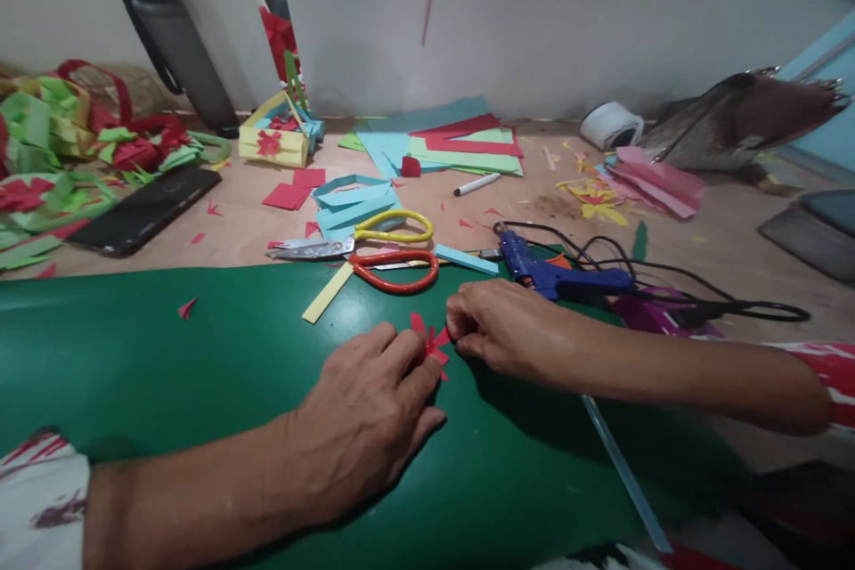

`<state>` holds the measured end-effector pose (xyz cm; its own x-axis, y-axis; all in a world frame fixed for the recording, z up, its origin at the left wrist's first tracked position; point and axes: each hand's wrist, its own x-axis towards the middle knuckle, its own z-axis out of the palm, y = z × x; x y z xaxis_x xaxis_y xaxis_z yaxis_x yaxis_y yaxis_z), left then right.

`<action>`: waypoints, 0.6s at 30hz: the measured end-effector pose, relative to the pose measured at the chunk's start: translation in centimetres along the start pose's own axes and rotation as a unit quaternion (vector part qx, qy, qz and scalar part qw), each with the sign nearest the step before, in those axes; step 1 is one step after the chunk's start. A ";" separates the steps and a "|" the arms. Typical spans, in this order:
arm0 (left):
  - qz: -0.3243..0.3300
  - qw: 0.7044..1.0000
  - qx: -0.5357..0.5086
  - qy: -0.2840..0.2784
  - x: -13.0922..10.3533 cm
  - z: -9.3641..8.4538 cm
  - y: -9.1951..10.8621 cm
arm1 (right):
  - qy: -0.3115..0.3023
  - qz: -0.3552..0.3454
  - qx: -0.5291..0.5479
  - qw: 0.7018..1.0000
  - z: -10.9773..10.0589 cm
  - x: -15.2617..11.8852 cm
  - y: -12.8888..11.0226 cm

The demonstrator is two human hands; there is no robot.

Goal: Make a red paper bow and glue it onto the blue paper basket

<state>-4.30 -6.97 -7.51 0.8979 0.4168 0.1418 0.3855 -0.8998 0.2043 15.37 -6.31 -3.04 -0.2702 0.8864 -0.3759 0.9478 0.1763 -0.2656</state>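
I see my left hand (364,423) lying palm down with its forearm angled in from the lower left, fingers (414,356) curled and pinching, tips nearly meeting those of my right hand (504,329), whose forearm stretches in from the right.

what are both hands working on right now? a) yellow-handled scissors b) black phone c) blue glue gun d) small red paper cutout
d: the left hand and right hand both pinch the small red paper cutout on the green sheet.
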 end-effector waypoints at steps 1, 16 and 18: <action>-0.002 1.000 -0.002 -0.001 0.0 0.0 0.0 | 0.005 -0.001 0.001 1.000 0.0 -0.1 0.0; 0.005 1.000 0.003 0.011 -0.1 0.2 -0.1 | 0.036 -0.018 0.011 0.999 0.5 -0.3 -0.5; 0.006 1.000 0.005 0.015 -0.1 0.2 -0.1 | 0.029 -0.025 0.061 0.997 0.5 -0.3 -0.3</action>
<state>-4.35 -6.92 -7.74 0.8955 0.4101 0.1731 0.3774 -0.9057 0.1930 15.11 -6.84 -3.25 -0.3037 0.9017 -0.3078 0.9047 0.1716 -0.3900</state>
